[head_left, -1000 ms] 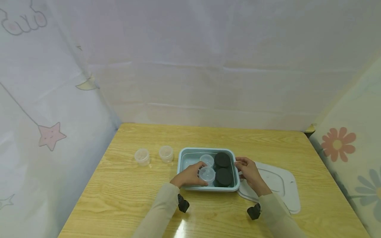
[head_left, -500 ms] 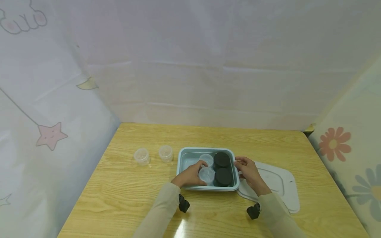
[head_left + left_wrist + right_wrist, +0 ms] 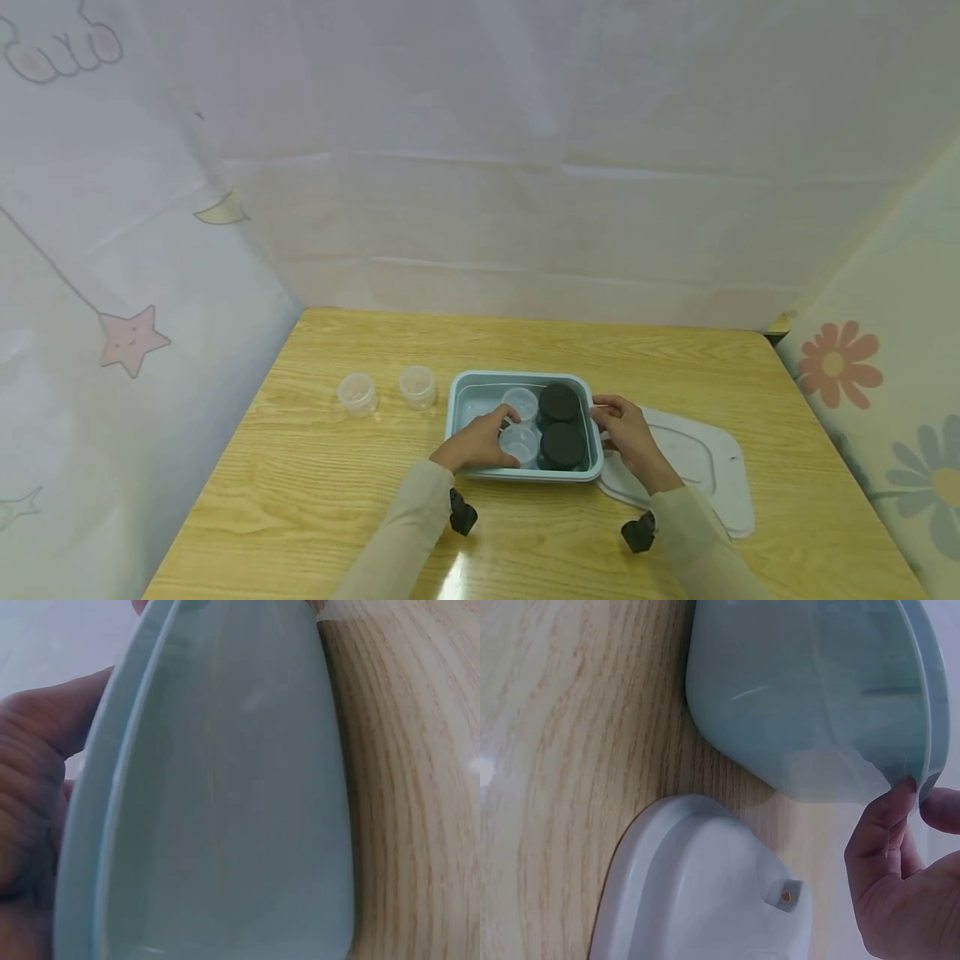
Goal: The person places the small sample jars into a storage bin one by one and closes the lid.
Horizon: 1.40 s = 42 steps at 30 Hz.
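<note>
A light blue plastic box point(image 3: 517, 476) stands on the table, with two round black-topped containers point(image 3: 558, 402) along its right side. Left of these are two small clear plastic cups, a rear cup point(image 3: 521, 402) and a front cup point(image 3: 518, 445). My left hand point(image 3: 477, 442) reaches over the front rim and holds the front cup between thumb and fingers. In the left wrist view, the box wall hides the cup and most of the fingers. My right hand point(image 3: 628, 432) pinches the box's right rim between thumb and fingers, plain in the right wrist view.
Two more clear cups stand left of the box, a nearer-to-box cup point(image 3: 417, 387) and a far-left cup point(image 3: 357, 393). A white lid point(image 3: 716, 471) lies on the wooden table point(image 3: 300, 500) under my right forearm. Printed cloth walls surround the table.
The front clear cup has shifted slightly down and left into the box with my left hand on it. My right hand has stayed on the rim.
</note>
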Each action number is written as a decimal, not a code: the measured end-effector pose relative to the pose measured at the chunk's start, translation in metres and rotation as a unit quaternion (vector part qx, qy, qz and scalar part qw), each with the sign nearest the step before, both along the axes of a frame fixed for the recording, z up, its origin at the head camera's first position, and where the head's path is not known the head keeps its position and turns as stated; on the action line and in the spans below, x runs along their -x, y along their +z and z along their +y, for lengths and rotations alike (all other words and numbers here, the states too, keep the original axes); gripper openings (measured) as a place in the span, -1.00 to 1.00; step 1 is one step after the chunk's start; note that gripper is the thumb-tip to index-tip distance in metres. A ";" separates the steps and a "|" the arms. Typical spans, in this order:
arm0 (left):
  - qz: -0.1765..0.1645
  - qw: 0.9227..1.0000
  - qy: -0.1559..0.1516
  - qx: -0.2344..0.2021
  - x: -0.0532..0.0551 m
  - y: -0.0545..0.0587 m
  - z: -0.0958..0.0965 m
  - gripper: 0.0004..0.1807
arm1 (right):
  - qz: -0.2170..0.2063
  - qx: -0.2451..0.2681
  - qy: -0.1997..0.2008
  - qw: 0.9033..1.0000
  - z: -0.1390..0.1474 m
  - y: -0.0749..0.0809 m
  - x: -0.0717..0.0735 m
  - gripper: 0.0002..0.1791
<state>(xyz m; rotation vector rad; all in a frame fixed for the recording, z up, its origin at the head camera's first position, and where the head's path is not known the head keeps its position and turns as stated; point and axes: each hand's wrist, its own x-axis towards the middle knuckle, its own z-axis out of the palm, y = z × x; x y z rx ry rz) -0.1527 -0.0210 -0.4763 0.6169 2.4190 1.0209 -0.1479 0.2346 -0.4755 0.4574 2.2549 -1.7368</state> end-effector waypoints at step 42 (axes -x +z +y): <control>0.071 0.950 0.255 -0.164 0.010 0.017 -0.072 -0.42 | 0.004 0.012 0.014 1.000 0.002 0.001 -0.001 -0.50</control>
